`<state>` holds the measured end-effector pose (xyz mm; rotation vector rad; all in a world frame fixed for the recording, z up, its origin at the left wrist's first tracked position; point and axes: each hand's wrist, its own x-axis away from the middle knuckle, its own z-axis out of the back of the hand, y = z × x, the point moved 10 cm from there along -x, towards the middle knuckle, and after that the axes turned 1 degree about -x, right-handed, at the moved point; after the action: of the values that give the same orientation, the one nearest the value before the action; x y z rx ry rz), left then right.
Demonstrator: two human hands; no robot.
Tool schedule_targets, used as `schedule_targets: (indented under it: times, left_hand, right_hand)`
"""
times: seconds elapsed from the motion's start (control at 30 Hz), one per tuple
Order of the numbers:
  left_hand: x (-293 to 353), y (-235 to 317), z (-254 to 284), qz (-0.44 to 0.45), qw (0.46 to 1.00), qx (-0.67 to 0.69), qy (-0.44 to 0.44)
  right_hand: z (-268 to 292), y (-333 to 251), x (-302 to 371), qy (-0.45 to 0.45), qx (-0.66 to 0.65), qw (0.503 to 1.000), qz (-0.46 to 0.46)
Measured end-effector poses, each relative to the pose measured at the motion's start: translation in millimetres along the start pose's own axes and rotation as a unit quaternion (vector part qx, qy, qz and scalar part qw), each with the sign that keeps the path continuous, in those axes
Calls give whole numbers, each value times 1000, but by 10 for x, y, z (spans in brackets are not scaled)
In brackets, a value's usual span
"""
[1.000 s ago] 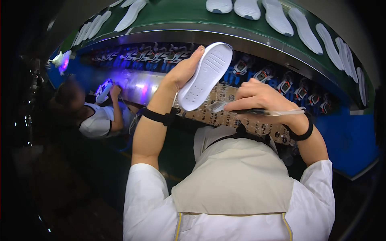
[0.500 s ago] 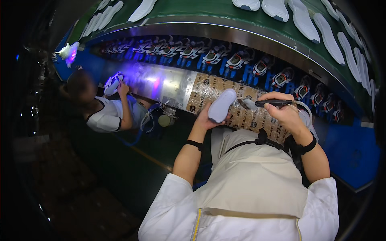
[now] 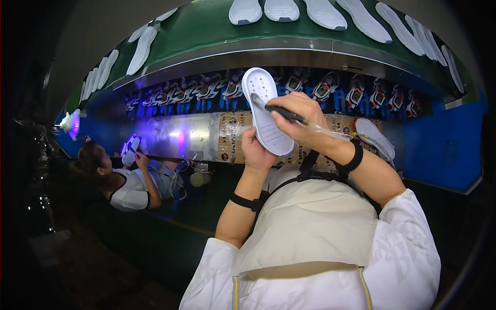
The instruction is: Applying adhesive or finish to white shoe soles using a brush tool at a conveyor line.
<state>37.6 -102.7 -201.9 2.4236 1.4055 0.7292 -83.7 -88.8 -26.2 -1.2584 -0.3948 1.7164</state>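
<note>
Sole (image 3: 272, 130), white, in left grip (image 3: 258, 151), inside face up, leaning. Left grip closed on its near end, thumb on edge. Right grip (image 3: 304, 116) closed around brush (image 3: 285, 112). Brush tip at sole's far half, beyond left grip; touching or just above, cannot tell. Brushing looks part way; cannot tell which bits are wet. Far past both grips: more white soles (image 3: 325, 14) on green belt (image 3: 206, 26); cannot tell if done.
</note>
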Motion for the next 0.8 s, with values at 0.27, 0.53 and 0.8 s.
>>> schedule_targets:
  times: [0.27, 0.53, 0.8]
  left_hand:
    - [39, 128, -342, -12, 995, -22, -95]
    - [388, -50, -751, 76, 972, 9, -222]
    - [254, 218, -546, -6, 991, -14, -133]
  right_hand:
    - [-140, -270, 103, -285, -74, 953, -64]
    - [300, -239, -285, 109, 9, 992, 63]
    - [39, 132, -137, -40, -261, 938, -226]
